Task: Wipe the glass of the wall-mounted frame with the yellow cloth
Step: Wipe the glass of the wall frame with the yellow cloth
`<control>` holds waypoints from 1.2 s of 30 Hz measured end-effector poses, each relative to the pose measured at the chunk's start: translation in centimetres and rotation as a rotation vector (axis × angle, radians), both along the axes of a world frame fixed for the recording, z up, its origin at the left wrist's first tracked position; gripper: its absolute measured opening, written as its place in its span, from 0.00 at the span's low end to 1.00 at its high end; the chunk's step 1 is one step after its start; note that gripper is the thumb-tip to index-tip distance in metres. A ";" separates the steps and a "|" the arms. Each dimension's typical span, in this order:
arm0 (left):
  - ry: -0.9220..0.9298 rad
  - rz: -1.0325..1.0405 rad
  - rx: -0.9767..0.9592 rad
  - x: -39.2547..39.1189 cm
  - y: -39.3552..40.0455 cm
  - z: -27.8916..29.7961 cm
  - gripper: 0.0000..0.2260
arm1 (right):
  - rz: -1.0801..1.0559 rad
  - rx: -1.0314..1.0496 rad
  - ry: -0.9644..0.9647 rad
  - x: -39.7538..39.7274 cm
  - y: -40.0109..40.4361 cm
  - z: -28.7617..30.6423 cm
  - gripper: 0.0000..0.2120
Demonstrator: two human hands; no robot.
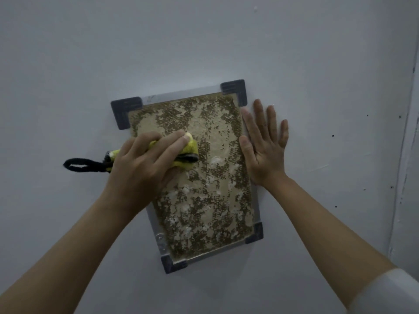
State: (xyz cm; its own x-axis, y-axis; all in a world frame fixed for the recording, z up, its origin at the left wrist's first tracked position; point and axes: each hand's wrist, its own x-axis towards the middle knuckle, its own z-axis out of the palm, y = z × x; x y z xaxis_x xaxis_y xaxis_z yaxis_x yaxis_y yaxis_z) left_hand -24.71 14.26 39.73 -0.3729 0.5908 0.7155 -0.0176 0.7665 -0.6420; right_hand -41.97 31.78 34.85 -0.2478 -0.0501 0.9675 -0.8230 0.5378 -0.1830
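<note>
A rectangular frame (233, 89) with a silver rim and dark corner pieces hangs on the wall, slightly tilted. Its glass (210, 200) covers a mottled brown and beige surface with pale smears. My left hand (145, 164) presses a bunched yellow cloth (189, 150) against the upper left part of the glass. A black loop (84, 165) on the cloth sticks out to the left of that hand. My right hand (265, 146) lies flat with fingers spread, its palm on the wall and its thumb side against the frame's right edge.
The pale grey wall (204, 41) surrounds the frame on all sides. A corner or vertical trim (405, 155) runs down the far right, with several small dark holes in the wall beside it.
</note>
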 end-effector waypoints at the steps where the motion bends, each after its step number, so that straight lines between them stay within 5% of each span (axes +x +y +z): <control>1: 0.015 -0.007 0.053 -0.3 0.3 0.1 0.19 | 0.001 0.002 -0.001 0.1 0.0 0.0 0.23; 7: 0.010 -0.052 0.119 -2.3 2.4 0.8 0.19 | -0.005 0.002 -0.005 -0.1 -0.1 0.1 0.23; 20: -0.128 -0.052 -0.188 -2.4 3.0 0.5 0.15 | -0.020 0.020 0.006 -0.1 0.0 0.0 0.23; 27: -0.044 -0.103 0.136 -2.6 3.9 1.2 0.19 | -0.009 0.028 -0.006 0.0 0.1 0.0 0.23; 36: -0.147 -0.049 -0.170 -3.0 3.8 0.4 0.19 | -0.014 0.025 -0.001 -0.4 -0.1 -0.1 0.23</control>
State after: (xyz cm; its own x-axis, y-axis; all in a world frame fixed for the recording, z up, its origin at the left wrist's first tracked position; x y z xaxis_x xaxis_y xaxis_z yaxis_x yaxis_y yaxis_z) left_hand -27.70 18.02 40.17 -0.4336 0.7180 0.5444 0.1198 0.6447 -0.7549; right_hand -42.40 31.67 34.78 -0.2492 -0.0711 0.9658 -0.8153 0.5536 -0.1697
